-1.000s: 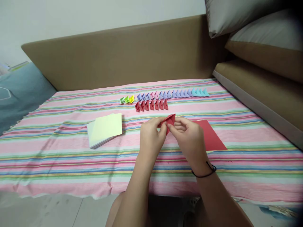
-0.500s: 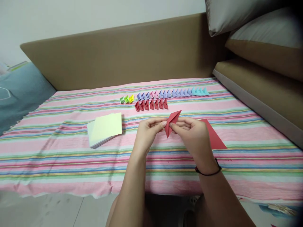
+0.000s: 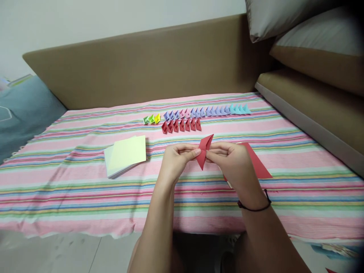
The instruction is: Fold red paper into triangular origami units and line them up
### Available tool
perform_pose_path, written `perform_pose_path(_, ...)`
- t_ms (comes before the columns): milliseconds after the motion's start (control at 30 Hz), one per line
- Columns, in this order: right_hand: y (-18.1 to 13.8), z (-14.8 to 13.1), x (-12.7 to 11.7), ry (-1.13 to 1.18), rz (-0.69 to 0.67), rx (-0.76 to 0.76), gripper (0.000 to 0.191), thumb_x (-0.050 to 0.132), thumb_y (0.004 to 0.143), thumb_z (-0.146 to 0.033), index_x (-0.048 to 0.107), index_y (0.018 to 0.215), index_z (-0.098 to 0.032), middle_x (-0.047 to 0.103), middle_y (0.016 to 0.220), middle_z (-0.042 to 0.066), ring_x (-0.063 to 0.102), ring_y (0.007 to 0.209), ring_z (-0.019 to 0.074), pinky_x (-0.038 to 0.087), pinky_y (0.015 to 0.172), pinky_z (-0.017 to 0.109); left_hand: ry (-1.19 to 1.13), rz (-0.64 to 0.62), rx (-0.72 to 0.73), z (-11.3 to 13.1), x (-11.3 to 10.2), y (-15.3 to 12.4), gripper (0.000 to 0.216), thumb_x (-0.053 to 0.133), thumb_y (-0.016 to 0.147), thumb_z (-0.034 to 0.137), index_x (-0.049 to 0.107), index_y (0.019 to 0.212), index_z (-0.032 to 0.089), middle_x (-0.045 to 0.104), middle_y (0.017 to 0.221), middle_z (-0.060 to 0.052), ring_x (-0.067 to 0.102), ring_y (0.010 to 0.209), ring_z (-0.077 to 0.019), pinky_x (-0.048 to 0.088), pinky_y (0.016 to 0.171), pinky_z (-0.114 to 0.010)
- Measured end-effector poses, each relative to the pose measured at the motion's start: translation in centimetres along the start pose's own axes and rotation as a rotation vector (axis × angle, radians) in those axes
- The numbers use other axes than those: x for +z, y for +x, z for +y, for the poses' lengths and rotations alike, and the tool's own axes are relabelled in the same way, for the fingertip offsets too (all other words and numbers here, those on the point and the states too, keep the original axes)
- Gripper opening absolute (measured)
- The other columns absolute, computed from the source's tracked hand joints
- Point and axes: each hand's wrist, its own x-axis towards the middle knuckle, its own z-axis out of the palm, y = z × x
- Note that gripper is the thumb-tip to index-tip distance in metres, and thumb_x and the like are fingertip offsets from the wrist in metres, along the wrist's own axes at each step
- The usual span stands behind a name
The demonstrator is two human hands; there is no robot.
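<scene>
A folded red origami paper (image 3: 203, 148), pointed at its top and bottom, is held above the striped cloth between both hands. My left hand (image 3: 179, 156) pinches its left edge, thumb on the near face. On the opposite edge, my right hand (image 3: 229, 158) closes thumb and fingers on the paper. Beneath and beyond my right hand lies a flat red paper sheet (image 3: 258, 163), partly covered by that hand. A row of small folded red pieces (image 3: 181, 125) stands just beyond my hands.
Folded purple pieces (image 3: 217, 111), turquoise pieces (image 3: 240, 109) and green and yellow ones (image 3: 151, 119) line the back. A stack of pale paper sheets (image 3: 127, 153) lies to the left. Cushions (image 3: 315, 110) rise at the right, before a brown backrest (image 3: 148, 64).
The red folded paper has turned slightly, its top point shifting left and its lower point dipping. My right wrist has moved a little to the right, and more of the sheet's near corner shows.
</scene>
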Motion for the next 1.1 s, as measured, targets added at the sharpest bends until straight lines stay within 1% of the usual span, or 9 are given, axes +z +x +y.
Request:
perform_pose_path(100,0.1,0.0,0.1,0.123,-0.031,0.032,0.018,0.068,0.067,-0.016,0.071,0.085,-0.014,0.073,0.073,0.003,0.07,0.071,0.0178,0.057,0.07,0.027,0.008,0.041,0.014,-0.1,0.1,0.1,0.019,0.08,0.055,0.022,0.071,0.068,0.012,0.068,0.064,-0.003,0.062,0.062,-0.0129,0.05,0.065,-0.025)
perform_pose_path(200,0.2,0.0,0.1,0.195,-0.036,0.058,0.02,0.072,0.067,-0.018,0.069,0.086,-0.012,0.073,0.074,0.004,0.07,0.07,0.0167,0.058,0.073,0.028,0.032,0.067,0.049,-0.3,0.2,0.2,0.016,0.077,0.058,0.022,0.068,0.067,0.012,0.066,0.064,-0.002,0.059,0.06,-0.011,0.047,0.063,-0.023)
perform_pose_path(433,0.3,-0.1,0.3,0.289,-0.073,0.054,0.019,0.067,0.074,-0.025,0.069,0.09,-0.014,0.073,0.078,0.004,0.07,0.076,0.0182,0.058,0.079,0.034,0.029,0.059,0.093,-0.3,0.5,0.2,0.016,0.069,0.065,0.024,0.065,0.075,0.013,0.066,0.071,-0.004,0.061,0.066,-0.0141,0.048,0.069,-0.028)
perform_pose_path(567,0.3,0.0,0.4,0.235,-0.073,0.03,0.026,0.071,0.071,-0.028,0.068,0.093,-0.014,0.073,0.085,0.006,0.069,0.084,0.0198,0.056,0.081,0.033,-0.016,0.065,0.102,-0.3,0.8,0.2,0.018,0.069,0.066,0.028,0.065,0.075,0.013,0.065,0.068,-0.003,0.06,0.063,-0.013,0.048,0.066,-0.026)
perform_pose_path(767,0.3,0.2,0.9,0.075,0.013,-0.046,0.023,0.07,0.07,-0.036,0.068,0.08,-0.015,0.07,0.073,0.004,0.066,0.071,0.0168,0.054,0.068,0.029,-0.041,0.084,0.14,-0.3,1.1,0.1,0.017,0.072,0.065,0.025,0.064,0.073,0.012,0.064,0.068,-0.001,0.058,0.063,-0.0101,0.047,0.065,-0.023)
perform_pose_path(833,0.4,0.2,0.8,0.056,0.026,-0.068,0.021,0.069,0.071,-0.036,0.068,0.077,-0.015,0.069,0.07,0.003,0.065,0.07,0.0164,0.052,0.067,0.028,-0.024,0.062,0.127,-0.1,1.0,-0.1,0.017,0.072,0.066,0.025,0.064,0.073,0.011,0.063,0.069,-0.001,0.058,0.064,-0.0098,0.047,0.066,-0.022)
perform_pose_path(967,0.3,0.1,0.0,0.02,-0.035,-0.064,0.018,0.066,0.073,-0.034,0.068,0.074,-0.017,0.069,0.07,0.003,0.065,0.07,0.0167,0.05,0.064,0.027,0.014,-0.051,0.085,0.4,0.6,-0.4,0.016,0.069,0.071,0.028,0.063,0.075,0.014,0.061,0.067,0.0,0.057,0.062,-0.0096,0.046,0.063,-0.023)
perform_pose_path(1033,0.2,-0.1,-0.3,-0.003,-0.082,-0.065,0.017,0.066,0.073,-0.034,0.068,0.074,-0.017,0.07,0.072,0.003,0.065,0.072,0.0171,0.05,0.063,0.027,0.036,-0.103,0.096,0.6,0.5,-0.5,0.017,0.07,0.071,0.03,0.064,0.076,0.014,0.061,0.067,0.0,0.057,0.062,-0.0101,0.045,0.062,-0.023)
perform_pose_path(1100,0.1,-0.3,-0.4,-0.013,-0.129,-0.072,0.017,0.066,0.073,-0.033,0.068,0.073,-0.017,0.07,0.071,0.003,0.065,0.072,0.0178,0.05,0.064,0.027,0.068,-0.096,0.122,0.7,0.4,-0.5,0.019,0.072,0.067,0.031,0.064,0.07,0.014,0.061,0.065,0.0,0.056,0.06,-0.0106,0.043,0.059,-0.023)
